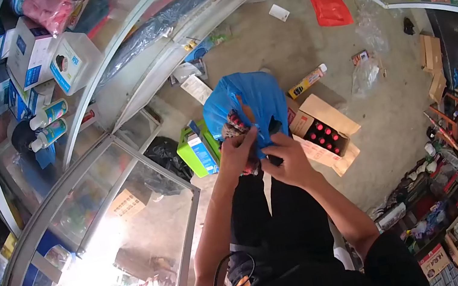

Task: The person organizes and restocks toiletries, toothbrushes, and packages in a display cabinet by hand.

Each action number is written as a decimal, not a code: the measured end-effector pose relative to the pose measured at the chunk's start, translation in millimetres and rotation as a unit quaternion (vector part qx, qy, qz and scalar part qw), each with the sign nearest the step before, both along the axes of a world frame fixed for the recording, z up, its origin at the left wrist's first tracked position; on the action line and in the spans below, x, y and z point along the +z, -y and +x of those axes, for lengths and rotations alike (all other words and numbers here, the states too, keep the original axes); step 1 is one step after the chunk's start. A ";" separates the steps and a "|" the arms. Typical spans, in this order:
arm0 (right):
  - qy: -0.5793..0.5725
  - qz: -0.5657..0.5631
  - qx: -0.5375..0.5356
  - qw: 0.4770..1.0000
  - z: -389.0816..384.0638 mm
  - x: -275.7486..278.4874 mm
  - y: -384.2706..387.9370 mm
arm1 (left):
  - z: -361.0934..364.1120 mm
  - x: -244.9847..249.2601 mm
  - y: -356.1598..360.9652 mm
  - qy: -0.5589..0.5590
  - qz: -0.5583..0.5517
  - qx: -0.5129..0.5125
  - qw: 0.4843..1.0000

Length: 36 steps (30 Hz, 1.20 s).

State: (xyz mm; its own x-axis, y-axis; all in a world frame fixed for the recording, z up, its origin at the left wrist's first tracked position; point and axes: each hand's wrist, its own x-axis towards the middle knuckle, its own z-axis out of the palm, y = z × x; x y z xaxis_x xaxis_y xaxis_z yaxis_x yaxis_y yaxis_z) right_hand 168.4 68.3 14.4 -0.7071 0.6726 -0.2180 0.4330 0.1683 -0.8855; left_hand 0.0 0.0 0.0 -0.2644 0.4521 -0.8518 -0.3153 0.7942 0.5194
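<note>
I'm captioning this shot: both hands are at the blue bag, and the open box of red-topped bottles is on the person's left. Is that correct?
Not quite: the head view shows the open box of bottles on the person's right. The left hand and right hand are at the blue bag.

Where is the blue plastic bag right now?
In the head view, the blue plastic bag is near the centre, at the left hand and right hand, with the open carton of red-capped bottles to its right.
</note>
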 end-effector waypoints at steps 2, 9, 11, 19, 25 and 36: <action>-0.043 0.001 0.019 0.999 -12.7 12.7 13.9 | -16.7 31.3 5.6 0.003 -0.047 -0.037 0.998; -0.052 -0.003 0.086 0.995 1.9 33.5 21.4 | -6.0 29.2 35.3 -0.026 -0.023 -0.128 0.991; -0.033 -0.044 0.076 0.996 7.8 43.5 22.7 | 2.2 42.2 39.2 -0.001 -0.011 -0.071 0.997; -0.004 -0.082 0.074 0.994 34.1 86.3 5.4 | 21.3 79.5 45.7 0.065 0.074 0.106 0.989; -0.073 -0.160 -0.031 0.984 42.7 128.2 -21.2 | 15.5 102.3 39.0 -0.012 0.171 0.303 0.938; -0.236 -0.248 -0.178 0.923 55.3 207.3 -100.9 | -42.9 215.0 11.2 -0.018 0.231 0.247 0.941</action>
